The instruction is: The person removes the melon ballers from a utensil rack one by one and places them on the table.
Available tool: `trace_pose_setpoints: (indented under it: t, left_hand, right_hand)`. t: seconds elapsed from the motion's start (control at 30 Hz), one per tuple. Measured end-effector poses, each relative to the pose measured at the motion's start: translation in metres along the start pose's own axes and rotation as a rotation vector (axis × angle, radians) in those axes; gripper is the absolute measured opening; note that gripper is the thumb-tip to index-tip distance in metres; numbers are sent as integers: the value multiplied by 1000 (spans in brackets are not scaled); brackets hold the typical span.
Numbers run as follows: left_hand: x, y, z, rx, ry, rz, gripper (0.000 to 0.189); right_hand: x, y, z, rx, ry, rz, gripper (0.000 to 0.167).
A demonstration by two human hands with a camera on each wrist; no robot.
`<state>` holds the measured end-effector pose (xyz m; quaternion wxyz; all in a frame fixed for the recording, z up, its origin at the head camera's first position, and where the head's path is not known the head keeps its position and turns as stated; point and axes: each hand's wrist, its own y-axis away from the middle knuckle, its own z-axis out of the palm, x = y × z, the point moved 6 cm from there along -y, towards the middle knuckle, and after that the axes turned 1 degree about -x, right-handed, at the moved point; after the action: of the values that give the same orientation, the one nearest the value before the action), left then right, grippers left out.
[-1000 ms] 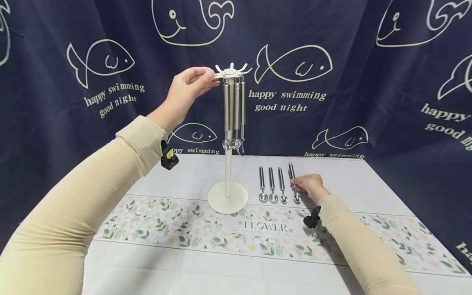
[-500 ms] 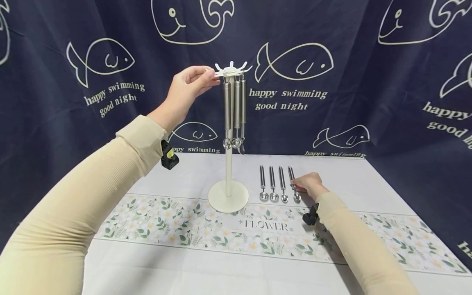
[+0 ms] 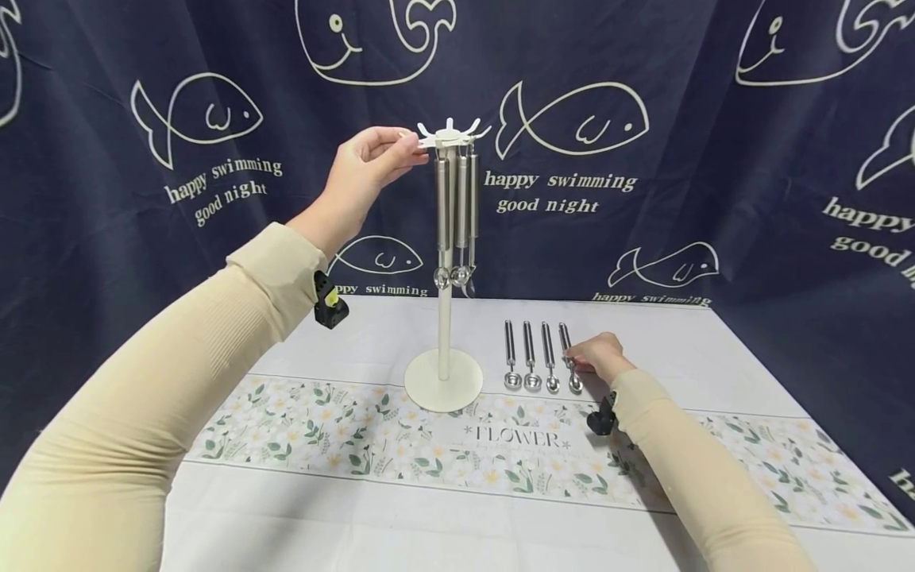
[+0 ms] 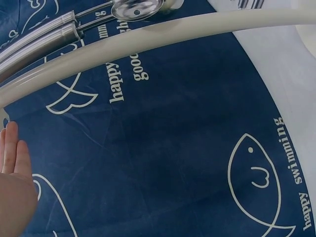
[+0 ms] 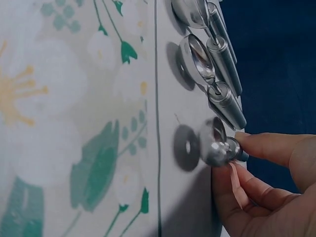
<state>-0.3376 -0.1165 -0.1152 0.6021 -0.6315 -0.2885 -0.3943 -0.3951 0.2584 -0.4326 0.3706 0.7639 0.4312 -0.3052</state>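
Observation:
A cream stand [image 3: 445, 330] rises from a round base, with a ring of hooks on top. My left hand [image 3: 372, 161] pinches one hook at its left side between thumb and fingers. Several metal melon ballers [image 3: 462, 206] hang from the hooks on the right half, bowls down. On the table, my right hand [image 3: 600, 355] pinches the handle of the rightmost melon baller [image 3: 575, 383] from the right. Its round bowl [image 5: 216, 150] points toward me, close over the cloth in the right wrist view. Three similar melon ballers [image 3: 530, 357] lie parallel to its left.
A floral runner [image 3: 322, 429] with the word FLOWER crosses the white tabletop [image 3: 343, 524]. Behind hangs a dark blue curtain [image 3: 214, 48] with fish drawings. Each wrist carries a small black camera [image 3: 329, 300]. The stand's pole [image 4: 148, 39] crosses the left wrist view.
The handle end of the melon baller in my right hand has come down, about level with the neighbouring handle ends. My left hand keeps its hold on the hook.

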Motion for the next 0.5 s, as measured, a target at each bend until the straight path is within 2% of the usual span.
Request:
trace_pose_setpoints:
  t: [0.5]
  left_hand:
    - [0,1,-1,-1,-16,0,17]
  right_hand:
    - [-4,3,1,9,25,-8,54]
